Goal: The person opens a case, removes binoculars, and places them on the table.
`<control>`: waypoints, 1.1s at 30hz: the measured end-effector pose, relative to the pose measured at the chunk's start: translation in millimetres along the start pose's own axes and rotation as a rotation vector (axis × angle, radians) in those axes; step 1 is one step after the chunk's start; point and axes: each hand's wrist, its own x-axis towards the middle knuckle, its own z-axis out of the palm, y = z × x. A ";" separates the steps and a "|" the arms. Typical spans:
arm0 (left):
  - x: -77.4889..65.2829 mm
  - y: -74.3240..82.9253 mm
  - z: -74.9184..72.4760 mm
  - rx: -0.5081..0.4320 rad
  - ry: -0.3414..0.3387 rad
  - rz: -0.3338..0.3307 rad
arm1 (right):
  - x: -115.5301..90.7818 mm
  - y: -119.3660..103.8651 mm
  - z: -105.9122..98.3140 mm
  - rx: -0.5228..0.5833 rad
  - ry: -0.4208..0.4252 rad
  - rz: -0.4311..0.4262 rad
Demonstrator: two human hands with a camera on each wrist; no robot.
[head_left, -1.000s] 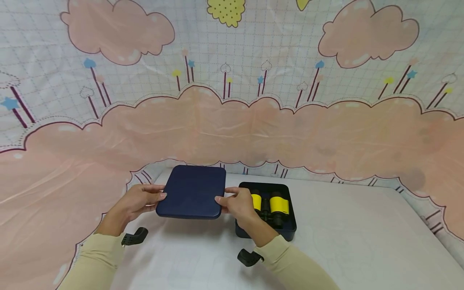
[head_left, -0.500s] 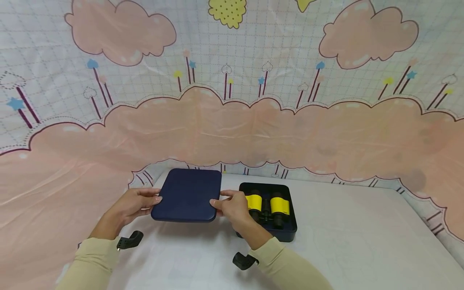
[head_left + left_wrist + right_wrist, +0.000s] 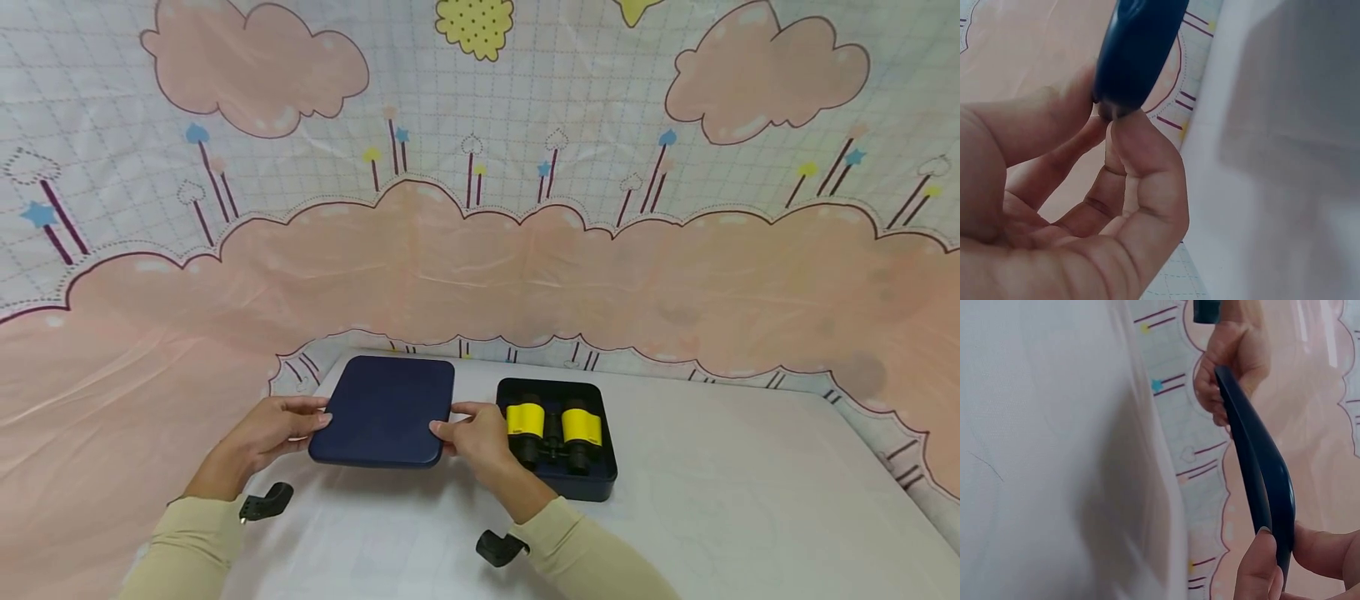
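A dark blue box lid (image 3: 386, 410) with rounded corners is held level above the white table, its smooth top facing up. My left hand (image 3: 273, 433) pinches its left edge, thumb on top and fingers beneath. On the opposite edge my right hand (image 3: 480, 442) pinches it the same way. Both wrist views show the lid's thin side between thumb and fingers, with a gap and shadow between lid and table. Just right of my right hand stands the open dark box (image 3: 609, 475). Inside lies a pair of black and yellow binoculars (image 3: 581, 427).
The white table (image 3: 720, 483) stretches to the right and front. Behind it and along the left hangs a cloth (image 3: 480, 267) printed with pink clouds and stars. Each wrist carries a small black camera mount (image 3: 267, 502).
Both hands have brought the lid left and a little down, away from the box. More of the binoculars shows now, as my right hand covers less of them.
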 end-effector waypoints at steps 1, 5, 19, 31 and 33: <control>0.4 -0.8 -0.4 -0.003 0.002 -0.002 | 0.2 0.7 0.5 -0.005 0.000 -0.001; -0.1 -4.4 -1.3 0.005 0.002 -0.003 | -1.0 2.1 2.7 -0.035 0.001 0.012; -1.5 -13.7 -3.8 -0.004 -0.007 -0.006 | -3.6 5.5 7.3 -0.046 -0.020 0.027; -2.7 -22.7 -7.7 0.000 -0.006 -0.035 | -4.8 10.8 12.8 -0.018 -0.055 0.040; -2.6 -24.5 -8.3 -0.004 -0.002 -0.038 | -5.3 11.4 13.9 -0.011 -0.059 0.043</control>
